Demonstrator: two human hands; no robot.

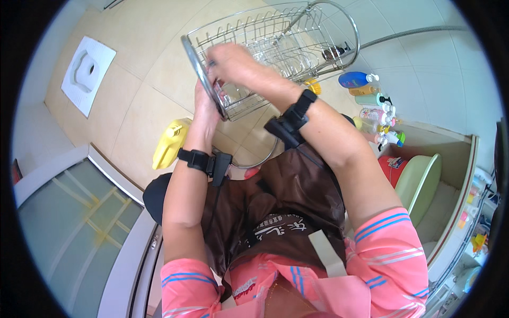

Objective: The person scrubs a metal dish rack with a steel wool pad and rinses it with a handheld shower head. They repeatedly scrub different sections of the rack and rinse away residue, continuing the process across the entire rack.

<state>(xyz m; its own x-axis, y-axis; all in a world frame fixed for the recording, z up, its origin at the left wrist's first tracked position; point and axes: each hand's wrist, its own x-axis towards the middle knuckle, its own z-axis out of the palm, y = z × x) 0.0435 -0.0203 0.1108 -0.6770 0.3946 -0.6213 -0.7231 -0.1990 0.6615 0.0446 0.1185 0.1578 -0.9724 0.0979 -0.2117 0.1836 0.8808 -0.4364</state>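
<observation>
A wire metal dish rack (pixel 254 47) with rounded tubular end frames stands before me, tilted in view. My left hand (pixel 206 101) grips its near left end, the fingers passing behind the tubular frame. Over the same end is my right hand (pixel 232 63), blurred, with its fingers curled against the frame and wires. A small dark patch shows by the right fingers; whether they hold something is hidden. Clear, shiny areas show among the rack's wires, too unclear to name. Black straps with small devices sit on both wrists.
A yellow plastic jug (pixel 171 143) stands on the tiled floor at left, with a squat toilet (pixel 88 75) beyond. Several pump bottles (pixel 370 97) line the right wall near a metal shower hose (pixel 405 33). A yellow brush (pixel 313 85) lies beneath the rack. A green basin (pixel 421 187) is at right.
</observation>
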